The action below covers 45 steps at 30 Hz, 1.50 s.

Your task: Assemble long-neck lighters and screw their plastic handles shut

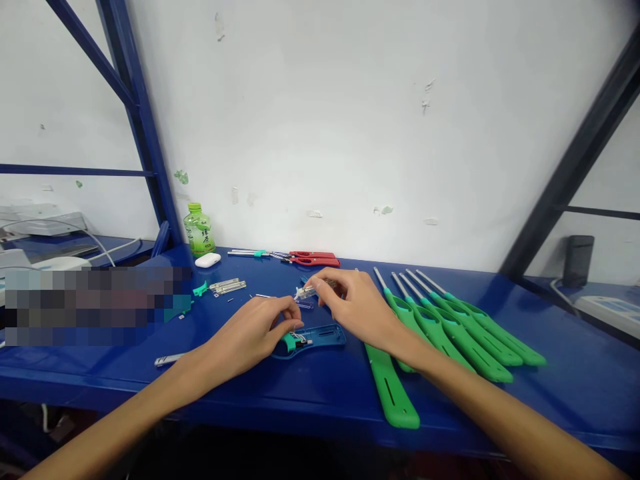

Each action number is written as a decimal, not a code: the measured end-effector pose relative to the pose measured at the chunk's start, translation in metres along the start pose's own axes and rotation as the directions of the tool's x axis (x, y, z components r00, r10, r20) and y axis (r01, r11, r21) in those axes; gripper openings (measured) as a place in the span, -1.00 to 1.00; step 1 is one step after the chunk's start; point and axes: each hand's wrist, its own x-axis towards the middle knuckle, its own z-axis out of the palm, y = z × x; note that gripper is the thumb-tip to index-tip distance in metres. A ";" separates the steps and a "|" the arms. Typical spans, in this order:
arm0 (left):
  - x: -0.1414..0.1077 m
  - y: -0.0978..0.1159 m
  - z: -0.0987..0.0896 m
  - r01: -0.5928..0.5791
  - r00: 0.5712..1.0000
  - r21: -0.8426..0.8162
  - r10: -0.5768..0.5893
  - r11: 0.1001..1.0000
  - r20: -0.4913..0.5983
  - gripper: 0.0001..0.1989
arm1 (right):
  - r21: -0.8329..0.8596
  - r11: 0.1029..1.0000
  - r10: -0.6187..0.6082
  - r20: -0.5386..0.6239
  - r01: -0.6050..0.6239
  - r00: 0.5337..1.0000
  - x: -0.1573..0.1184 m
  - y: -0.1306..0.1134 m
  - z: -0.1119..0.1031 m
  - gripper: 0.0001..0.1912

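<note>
My right hand (350, 303) pinches a clear lighter fuel tank (309, 291) with a white tip, raised over the blue table. My left hand (250, 327) is closed, thumb and forefinger together above a blue lighter half-shell (327, 335); what is between these fingertips, if anything, is hidden. Inside the shell sit a teal trigger piece (289, 343) and a small black-and-white igniter part (303, 343). Behind the hands lies a small clear purplish part (305, 305). A metal tube (169, 360) shows partly from behind my left wrist.
Several green long-necked lighters (450, 327) lie at the right. Red lighter shells (313, 259) rest at the back near the wall. Clear fuel tanks (229, 287), a white earbud case (207, 260) and a green bottle (199, 230) stand left. Blue rack posts (145, 127) rise beside the table.
</note>
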 end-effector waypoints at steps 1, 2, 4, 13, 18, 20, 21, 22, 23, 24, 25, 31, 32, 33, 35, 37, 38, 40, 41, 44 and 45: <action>0.000 -0.001 0.001 -0.004 1.000 -0.001 0.004 1.000 -0.005 -0.77 | -0.010 1.000 0.005 0.017 -0.005 1.000 0.000 0.001 0.000 -0.70; -0.001 -0.002 0.002 -0.007 1.000 -0.003 0.007 1.000 -0.011 -0.77 | -0.022 1.000 0.011 0.031 -0.011 0.999 0.000 0.002 0.001 -0.70; -0.002 -0.003 0.004 -0.007 1.000 -0.011 0.006 1.000 -0.021 -0.79 | -0.050 0.998 0.027 0.054 -0.024 0.998 0.001 0.004 0.002 -0.68; -0.011 -0.007 0.005 0.034 0.995 -0.086 -0.042 0.996 -0.088 -0.78 | -0.083 0.996 -0.015 0.221 0.034 0.975 -0.004 0.008 0.012 -0.62; -0.013 -0.008 0.006 0.033 0.994 -0.175 -0.051 0.984 -0.100 -0.79 | 0.041 0.993 -0.118 0.356 0.110 0.927 -0.009 0.004 0.016 -0.69; -0.012 -0.008 0.006 0.033 0.993 -0.185 -0.053 0.982 -0.103 -0.79 | 0.062 0.990 -0.138 0.407 0.124 0.903 -0.010 0.004 0.017 -0.71; -0.012 -0.008 0.006 0.036 0.993 -0.190 -0.057 0.981 -0.107 -0.79 | 0.065 0.989 -0.146 0.423 0.131 0.894 -0.011 0.004 0.017 -0.70; -0.012 -0.007 0.006 0.040 0.992 -0.196 -0.062 0.980 -0.113 -0.79 | 0.065 0.988 -0.152 0.431 0.138 0.889 -0.011 0.004 0.018 -0.69; -0.012 -0.007 0.006 0.044 0.990 -0.201 -0.070 0.979 -0.121 -0.78 | 0.064 0.988 -0.155 0.435 0.142 0.887 -0.011 0.005 0.018 -0.67; -0.012 -0.007 0.006 0.049 0.988 -0.206 -0.077 0.977 -0.131 -0.78 | 0.060 0.988 -0.155 0.438 0.143 0.885 -0.012 0.006 0.019 -0.66; -0.012 -0.006 0.005 0.055 0.986 -0.210 -0.086 0.976 -0.142 -0.79 | 0.056 0.988 -0.152 0.441 0.142 0.884 -0.012 0.006 0.020 -0.65; -0.015 -0.007 0.004 0.086 0.970 -0.229 -0.133 0.970 -0.201 -0.78 | 0.034 0.992 -0.124 0.443 0.122 0.888 -0.012 0.008 0.022 -0.65; -0.016 -0.008 0.004 0.087 0.970 -0.230 -0.135 0.969 -0.201 -0.79 | 0.036 0.992 -0.121 0.445 0.117 0.887 -0.011 0.008 0.022 -0.65; -0.016 -0.008 0.004 0.087 0.971 -0.232 -0.135 0.969 -0.198 -0.79 | 0.039 0.993 -0.115 0.450 0.109 0.886 -0.011 0.008 0.022 -0.65; -0.016 -0.009 0.005 0.087 0.973 -0.230 -0.132 0.969 -0.189 -0.81 | 0.053 0.996 -0.092 0.464 0.076 0.881 -0.011 0.008 0.022 -0.68; -0.016 -0.010 0.005 0.087 0.975 -0.210 -0.127 0.974 -0.184 -0.81 | 0.076 0.997 -0.064 0.469 0.031 0.881 -0.010 0.008 0.021 -0.72; -0.016 -0.010 0.005 0.086 0.975 -0.194 -0.122 0.977 -0.186 -0.79 | 0.089 0.996 -0.052 0.466 0.011 0.883 -0.010 0.008 0.021 -0.73; -0.017 -0.011 0.005 0.081 0.974 -0.162 -0.113 0.984 -0.199 -0.76 | 0.100 0.995 -0.038 0.460 -0.009 0.887 -0.009 0.008 0.020 -0.73; -0.017 -0.011 0.005 0.079 0.972 -0.153 -0.110 0.985 -0.206 -0.75 | 0.094 0.996 -0.037 0.459 -0.007 0.888 -0.009 0.008 0.020 -0.72; -0.017 -0.011 0.005 0.071 0.973 -0.155 -0.103 0.985 -0.208 -0.75 | 0.061 0.998 -0.045 0.460 0.019 0.887 -0.009 0.009 0.020 -0.71; -0.017 -0.011 0.005 0.069 0.974 -0.159 -0.100 0.985 -0.203 -0.75 | 0.057 0.998 -0.050 0.459 0.027 0.887 -0.009 0.009 0.021 -0.70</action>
